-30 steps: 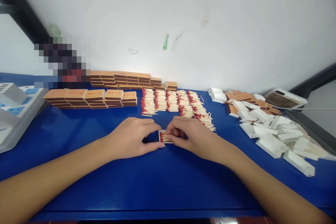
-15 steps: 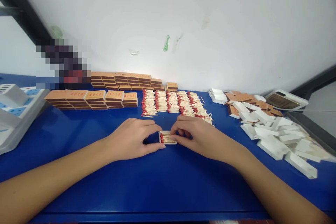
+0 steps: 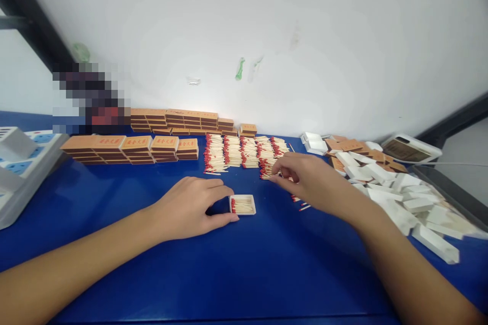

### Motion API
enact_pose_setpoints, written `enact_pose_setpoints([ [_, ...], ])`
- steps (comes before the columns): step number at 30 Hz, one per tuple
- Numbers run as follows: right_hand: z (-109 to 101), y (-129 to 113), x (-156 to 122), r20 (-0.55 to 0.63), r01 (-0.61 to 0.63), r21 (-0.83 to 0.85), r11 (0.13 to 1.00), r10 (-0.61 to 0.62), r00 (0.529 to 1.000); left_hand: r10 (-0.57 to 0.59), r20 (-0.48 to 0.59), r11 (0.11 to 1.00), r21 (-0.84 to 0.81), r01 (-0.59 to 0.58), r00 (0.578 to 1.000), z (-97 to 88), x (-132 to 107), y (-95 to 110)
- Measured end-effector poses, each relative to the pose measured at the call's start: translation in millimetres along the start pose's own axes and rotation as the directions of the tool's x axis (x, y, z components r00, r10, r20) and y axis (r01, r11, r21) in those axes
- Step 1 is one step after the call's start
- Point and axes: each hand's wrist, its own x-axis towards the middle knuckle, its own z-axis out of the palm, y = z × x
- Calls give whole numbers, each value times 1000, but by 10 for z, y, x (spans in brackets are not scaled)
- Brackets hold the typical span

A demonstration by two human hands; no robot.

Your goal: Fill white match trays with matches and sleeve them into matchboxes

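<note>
A small white matchbox tray (image 3: 247,211) lies on the blue table, partly filled with red-tipped matches (image 3: 242,206). My left hand (image 3: 198,208) rests on the table with its thumb and index finger gripping the tray's left end. Behind the tray, loose matches (image 3: 249,152) lie in several rows. My right hand (image 3: 305,177) is over the right-hand rows, its thumb and fingers pinched together on matches there. The hand covers part of these matches, and a few stray ones show below it.
Stacked matchboxes (image 3: 137,150) line the back left, with more stacks (image 3: 192,119) along the wall. White empty trays (image 3: 404,198) and orange sleeves (image 3: 351,147) are heaped at the right, near a phone-like device (image 3: 412,147). A power strip (image 3: 23,183) sits at the left edge.
My right hand has moved from the tray, back and to the right, onto the loose matches. My left hand stays at the tray, whose matches are now in full view.
</note>
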Motion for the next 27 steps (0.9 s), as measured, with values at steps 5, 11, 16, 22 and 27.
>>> enact_pose_setpoints([
  [5, -27, 237, 41, 128, -75, 9, 997, 73, 989, 6, 6, 1000, 14, -6, 1000, -2, -5, -14],
  [11, 64, 111, 67, 168, -91, 111, 990, 71, 983, 13, 3, 1000, 20, -13, 1000, 2, -8, -2],
  [16, 97, 114, 61, 177, -85, 94, 992, 67, 982, 16, 6, 1000, 27, -16, 1000, 3, -13, 2],
  [22, 58, 92, 55, 238, -115, 136, 984, 80, 968, -2, 28, 1000, 3, 2, 1000, -8, -4, -7],
  [27, 49, 80, 54, 249, -126, 133, 983, 90, 964, -8, 37, 1000, 7, 7, 999, 2, -8, -14],
])
